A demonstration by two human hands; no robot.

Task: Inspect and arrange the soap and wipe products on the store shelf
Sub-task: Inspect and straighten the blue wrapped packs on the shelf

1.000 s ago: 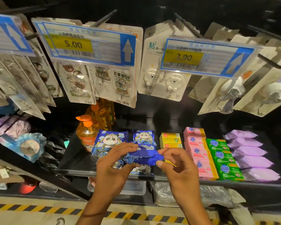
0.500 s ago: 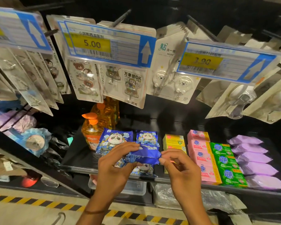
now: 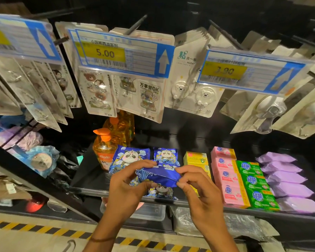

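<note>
Above the shelf (image 3: 91, 190), both hands (image 3: 164, 188) pinch a blue wipe pack (image 3: 160, 176).

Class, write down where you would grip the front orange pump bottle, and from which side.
Wrap the body of the pump bottle below its neck, coming from the front-left: it stands upright, a panda wipe pack crowds its right, more bottles stand behind.

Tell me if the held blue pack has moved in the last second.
No. The blue pack, pinched by left hand and right hand, stays just left of the yellow boxes.
</note>
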